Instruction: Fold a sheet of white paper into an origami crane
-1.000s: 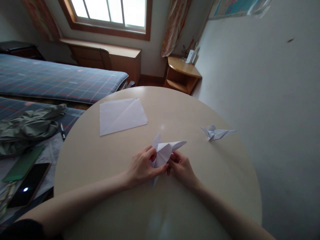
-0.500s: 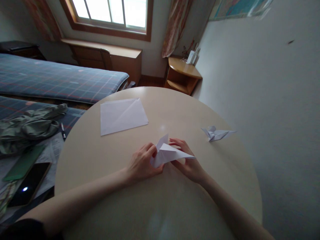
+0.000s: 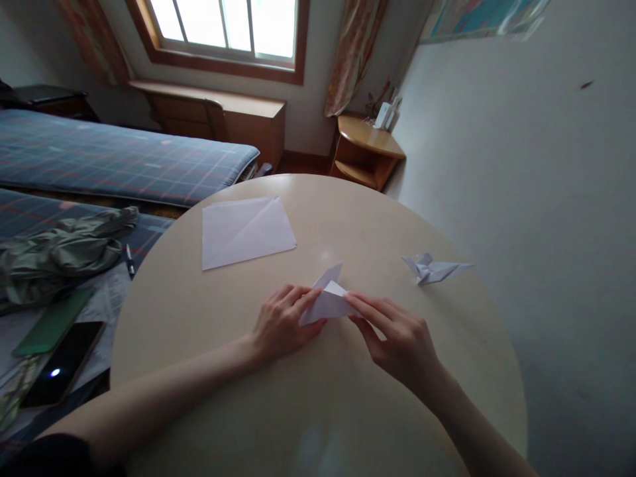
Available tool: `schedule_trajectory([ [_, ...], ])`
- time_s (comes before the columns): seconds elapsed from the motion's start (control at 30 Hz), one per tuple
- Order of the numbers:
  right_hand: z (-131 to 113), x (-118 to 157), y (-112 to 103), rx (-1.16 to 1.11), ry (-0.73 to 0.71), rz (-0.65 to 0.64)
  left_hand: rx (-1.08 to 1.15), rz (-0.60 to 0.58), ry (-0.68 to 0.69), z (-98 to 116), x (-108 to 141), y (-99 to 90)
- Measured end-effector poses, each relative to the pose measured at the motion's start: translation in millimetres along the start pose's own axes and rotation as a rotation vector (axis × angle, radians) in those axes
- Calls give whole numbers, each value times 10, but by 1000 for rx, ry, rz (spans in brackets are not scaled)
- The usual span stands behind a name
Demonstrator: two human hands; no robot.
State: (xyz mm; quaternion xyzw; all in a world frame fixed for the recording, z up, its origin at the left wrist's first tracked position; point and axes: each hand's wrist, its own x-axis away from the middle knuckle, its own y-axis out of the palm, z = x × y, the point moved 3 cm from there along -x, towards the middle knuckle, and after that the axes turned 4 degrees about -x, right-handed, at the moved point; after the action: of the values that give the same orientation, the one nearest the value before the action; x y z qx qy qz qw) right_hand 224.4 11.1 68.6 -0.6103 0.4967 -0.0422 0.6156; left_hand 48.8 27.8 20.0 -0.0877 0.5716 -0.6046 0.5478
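A piece of folded white paper [image 3: 328,305] is between my two hands, low over the round table [image 3: 318,404]. My left hand [image 3: 284,318] pinches its left side, thumb at the lower edge and fingers above. With closed fingers my right hand [image 3: 397,331] grips the right side, fingers on top and thumb below, covering its right point. One pointed flap stands up at the back of the paper. To the right lies a finished folded paper bird [image 3: 431,270], apart from my hands. Flat sheets of white paper [image 3: 246,235] rest at the table's far left.
Left of the table, a bed [image 3: 99,156] with a plaid mattress stands near a phone [image 3: 62,368] with its light on, a green case [image 3: 52,324], a pen [image 3: 130,260] and a crumpled grey-green cloth [image 3: 69,248]. A wooden corner shelf [image 3: 368,142] stands behind; a white wall [image 3: 546,199] borders the right.
My right hand has moved from behind and beneath the paper to its right end, its fingers closing over the long point. The left hand keeps its hold nearly unmoved. The view has shifted slightly.
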Motion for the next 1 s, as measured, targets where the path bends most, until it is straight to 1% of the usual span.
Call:
schedule_trajectory([
  [0.07,24,20,23,20,67,-59,-56,13,19,3,-2,-18],
  [0.17,54,48,95,37,175,-188,-72,4,31,-3,-1,-13],
  [0.23,62,71,168,54,204,-254,-73,-9,38,-11,1,6],
  [0.33,65,107,283,90,208,-303,-78,-19,60,-15,2,31],
  [0.47,62,132,372,122,224,-318,-62,-52,66,-17,-3,51],
  [0.6,52,126,386,119,222,-333,-38,-75,44,-31,-8,57],
  [1.0,82,154,430,32,191,-286,-17,-55,94,-46,-4,56],
])
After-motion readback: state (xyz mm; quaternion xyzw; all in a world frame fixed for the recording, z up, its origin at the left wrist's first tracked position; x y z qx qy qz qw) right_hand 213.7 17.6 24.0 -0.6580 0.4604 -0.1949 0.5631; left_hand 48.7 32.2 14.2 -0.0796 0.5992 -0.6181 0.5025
